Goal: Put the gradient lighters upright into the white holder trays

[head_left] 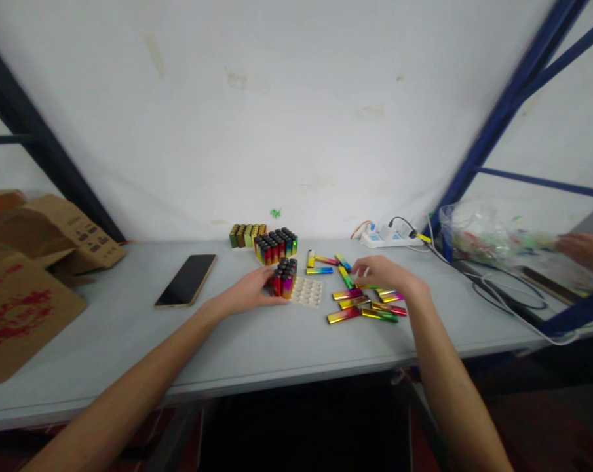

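My left hand (251,290) is wrapped round the left side of a block of upright, shiny slim tubes with black tops, which look like lighters (285,276). They stand in the left part of a pale tray (310,293) with round hollows; bare hollows show on its right. Over the loose lighters (346,295), my right hand (377,270) hangs with bent fingers slightly apart. Its fingertips are close to a green-yellow lighter (346,277) that lies on the table; whether they touch it I cannot make out.
Behind stand more upright lighters (276,245) and a gold-green group (247,236). A phone (187,280) and cardboard boxes (28,308) lie to the left. A power strip (387,236), cables and a plastic bag (478,226) are at the right, where another person's hand (586,252) shows.
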A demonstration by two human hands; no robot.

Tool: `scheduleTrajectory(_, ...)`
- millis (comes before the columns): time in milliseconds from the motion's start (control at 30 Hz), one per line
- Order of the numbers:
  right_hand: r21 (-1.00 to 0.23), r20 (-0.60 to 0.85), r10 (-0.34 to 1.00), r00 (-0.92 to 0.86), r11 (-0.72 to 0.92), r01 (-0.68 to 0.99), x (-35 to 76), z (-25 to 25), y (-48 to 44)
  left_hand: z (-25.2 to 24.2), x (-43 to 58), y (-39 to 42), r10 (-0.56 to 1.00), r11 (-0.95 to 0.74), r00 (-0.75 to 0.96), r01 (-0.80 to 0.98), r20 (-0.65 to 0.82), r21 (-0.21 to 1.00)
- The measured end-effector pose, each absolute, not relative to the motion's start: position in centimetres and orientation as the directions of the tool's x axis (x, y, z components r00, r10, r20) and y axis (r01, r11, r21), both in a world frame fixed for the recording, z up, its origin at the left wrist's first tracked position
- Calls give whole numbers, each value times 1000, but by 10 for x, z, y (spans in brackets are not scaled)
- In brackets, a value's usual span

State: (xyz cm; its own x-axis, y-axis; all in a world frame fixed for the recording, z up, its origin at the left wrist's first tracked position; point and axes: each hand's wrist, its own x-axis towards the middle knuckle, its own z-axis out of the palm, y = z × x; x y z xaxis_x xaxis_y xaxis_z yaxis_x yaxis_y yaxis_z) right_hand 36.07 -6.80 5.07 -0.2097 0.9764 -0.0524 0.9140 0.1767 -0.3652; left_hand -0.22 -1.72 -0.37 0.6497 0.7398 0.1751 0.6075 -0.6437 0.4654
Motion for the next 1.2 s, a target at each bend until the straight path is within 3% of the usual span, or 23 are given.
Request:
scheduleTrajectory(200,-277,-180,979,-91,38,960,399,45,-63,-4,-3,-16,737,-645,657,611,160,460)
scheduleTrajectory(333,-227,-99,991,-87,63,972,401,36,-55,-4,-3,-17,734,-649,657,602,174,465)
scheduleTrajectory(400,-279,-15,995,-100,92,956,400,36,-54,-4,-2,-17,736,-649,652,602,183,465)
scheduleTrajectory(567,-552,131,981,-145,193,811,387,50,-63,-5,-2,-17,737,-648,649,602,188,467)
scheduleTrajectory(767,-535,413,902,-129,354,767,355,53,-57,-4,-2,-17,731,-654,657,598,182,464)
scheduleTrajectory(1033,-702,389,886,-251,462,542,320,51,-61,-3,-2,-19,729,-655,654,581,201,483)
scheduleTrajectory(1200,-884,328,918,-223,381,270,299,53,-71,-3,-2,-19,730,-652,656,587,189,480)
